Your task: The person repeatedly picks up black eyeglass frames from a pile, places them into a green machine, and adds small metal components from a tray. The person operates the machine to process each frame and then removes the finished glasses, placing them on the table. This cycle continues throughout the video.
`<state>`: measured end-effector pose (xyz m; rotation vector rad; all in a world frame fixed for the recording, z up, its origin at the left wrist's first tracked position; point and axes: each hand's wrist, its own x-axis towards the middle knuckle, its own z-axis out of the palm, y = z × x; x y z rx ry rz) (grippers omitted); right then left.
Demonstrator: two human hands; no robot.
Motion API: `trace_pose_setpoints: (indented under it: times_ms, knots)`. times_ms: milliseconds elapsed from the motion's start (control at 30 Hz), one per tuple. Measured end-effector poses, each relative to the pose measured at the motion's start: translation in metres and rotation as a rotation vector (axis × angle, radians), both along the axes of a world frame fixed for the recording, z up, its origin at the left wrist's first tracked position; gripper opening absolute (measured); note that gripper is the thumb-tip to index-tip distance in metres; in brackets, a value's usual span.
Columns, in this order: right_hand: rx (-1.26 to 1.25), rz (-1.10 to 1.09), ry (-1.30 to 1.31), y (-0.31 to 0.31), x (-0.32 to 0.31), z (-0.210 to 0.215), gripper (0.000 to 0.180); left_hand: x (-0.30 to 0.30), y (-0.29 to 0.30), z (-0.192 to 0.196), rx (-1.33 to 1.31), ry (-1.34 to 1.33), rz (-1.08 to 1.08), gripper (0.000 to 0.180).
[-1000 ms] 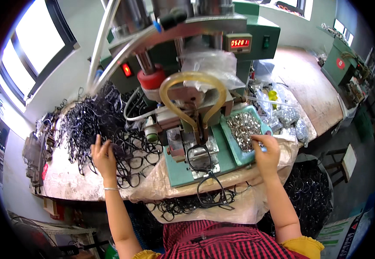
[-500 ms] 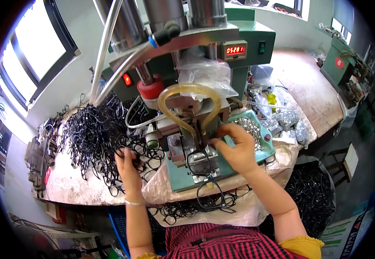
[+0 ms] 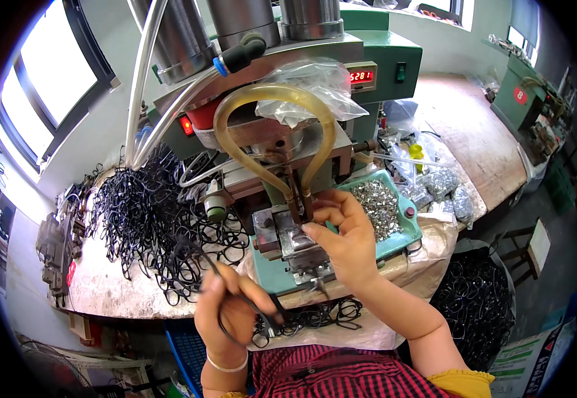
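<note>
My left hand (image 3: 230, 308) is closed around a thin black eyeglass frame (image 3: 220, 317), partly blurred, in front of the bench edge. My right hand (image 3: 345, 232) reaches to the green press, thumb and index finger pinched beside the metal fixture (image 3: 293, 240). What the fingertips hold, if anything, is too small to make out. Two dark prongs (image 3: 299, 207), fed by a looped amber tube (image 3: 272, 91), stand just above the fixture near those fingertips. Right of that hand sits a turquoise tray (image 3: 404, 232) of small shiny metal parts (image 3: 376, 205).
A big tangle of black eyeglass frames (image 3: 145, 205) covers the bench's left side. More black frames (image 3: 335, 315) lie along the front edge, and others fill a sack (image 3: 474, 292) at the right. Bagged metal parts (image 3: 442, 182) rest behind the tray.
My left hand has come from the pile toward me, now with an eyeglass frame. The frame at the fixture is gone from there. The press head and amber tube have risen; my right hand moved slightly left.
</note>
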<state>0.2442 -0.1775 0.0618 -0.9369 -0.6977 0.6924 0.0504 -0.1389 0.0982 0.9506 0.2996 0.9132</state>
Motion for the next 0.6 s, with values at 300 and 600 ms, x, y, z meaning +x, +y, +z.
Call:
trace_pose_setpoints:
  times_ms: [300,600]
  knots:
    - [-0.469,-0.372,-1.105,-0.021,0.071,-0.040,0.029,0.051,-0.005,-0.041,-0.613,0.089,-0.661,0.022]
    - [-0.554,-0.556,-1.158,-0.027,0.131,-0.142,0.015,0.056,-0.010,-0.068,-0.722,0.117,-0.678,0.032]
